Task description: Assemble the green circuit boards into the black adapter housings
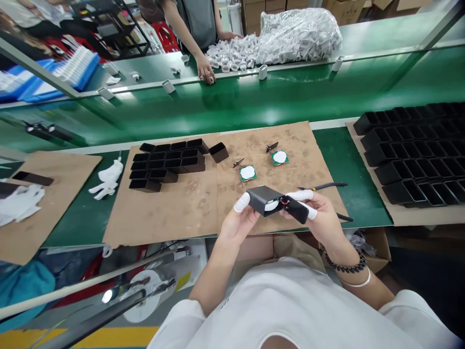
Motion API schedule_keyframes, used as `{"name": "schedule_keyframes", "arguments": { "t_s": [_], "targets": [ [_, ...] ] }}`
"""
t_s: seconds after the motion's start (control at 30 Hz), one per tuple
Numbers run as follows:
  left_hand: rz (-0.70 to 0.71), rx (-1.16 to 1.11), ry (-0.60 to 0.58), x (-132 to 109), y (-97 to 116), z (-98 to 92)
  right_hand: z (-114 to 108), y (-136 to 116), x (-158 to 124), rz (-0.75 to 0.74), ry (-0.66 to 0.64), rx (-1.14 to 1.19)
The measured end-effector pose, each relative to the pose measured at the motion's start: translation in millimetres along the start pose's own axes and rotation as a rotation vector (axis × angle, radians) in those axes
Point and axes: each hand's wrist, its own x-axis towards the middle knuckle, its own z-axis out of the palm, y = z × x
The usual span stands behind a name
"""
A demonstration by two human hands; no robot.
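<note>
My left hand (240, 220), white covers on its fingertips, grips a black plastic housing (262, 198) above the cardboard's front edge. A circuit board with a white round pad (271, 206) shows in the housing's open end. Between thumb and fingers, my right hand (316, 211) pinches a black end cap (297, 209), tilted beside that opening; short red wires run between cap and board. Beyond my hands lie two green circuit boards with white pads, a nearer one (247, 172) and a farther one (279, 157), each wired to a small black piece.
Black housings stand grouped on the cardboard (163, 218); more rows of housings (407, 165) fill the right. Behind my right hand lie black-handled pliers (323, 186). A green conveyor belt (232, 106) runs across; beyond it a co-worker's hand (206, 72) touches a small white part.
</note>
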Motion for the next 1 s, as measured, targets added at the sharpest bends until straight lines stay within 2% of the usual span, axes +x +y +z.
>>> {"name": "schedule_keyframes", "arguments": {
  "t_s": [0.1, 0.17, 0.23, 0.3, 0.43, 0.5, 0.57, 0.63, 0.7, 0.77, 0.83, 0.87, 0.9, 0.93, 1.0],
  "targets": [
    [0.138, 0.023, 0.051, -5, -6, -8.3, -5, -4, 9, 0.203, -0.108, -0.005],
    [0.216, 0.076, 0.029, -7, -5, -11.0, -9, -6, 16, 0.326, -0.228, -0.074],
    [0.214, 0.104, -0.022, -8, 0, -13.0, -11, -9, 27, 0.374, -0.364, -0.208],
    [0.159, 0.055, -0.054, -5, 6, -14.6, -10, -17, 42, 0.305, -0.481, -0.394],
    [-0.095, -0.211, -0.075, 7, 11, -15.5, 3, -43, 76, -0.163, -0.583, -0.808],
    [-0.213, -0.304, -0.12, 11, 10, -14.5, 12, -53, 89, -0.302, -0.611, -0.91],
    [-0.286, -0.311, -0.194, 14, 12, -14.1, 21, -59, 101, -0.27, -0.635, -0.881],
    [-0.289, -0.225, -0.252, 18, 19, -16.3, 29, -65, 117, -0.164, -0.614, -0.78],
    [-0.125, -0.021, -0.213, 27, 34, -21.7, 34, -75, 141, -0.091, -0.522, -0.726],
    [0.203, 0.339, -0.04, 42, 57, -29.2, 36, -91, 175, -0.101, -0.396, -0.766],
    [0.556, 0.829, 0.183, 65, 85, -36.1, 34, -107, 214, -0.173, -0.249, -0.846],
    [0.648, 1.07, 0.242, 78, 99, -38.4, 32, -114, 234, -0.211, -0.155, -0.885],
    [0.673, 1.307, 0.251, 91, 112, -39.6, 30, -119, 252, -0.228, -0.05, -0.915],
    [0.641, 1.517, 0.236, 103, 124, -39.7, 28, -122, 269, -0.24, 0.021, -0.931],
    [0.53, 1.748, 0.187, 122, 140, -37.2, 23, -123, 294, -0.237, 0.154, -0.975]
  ]
}}
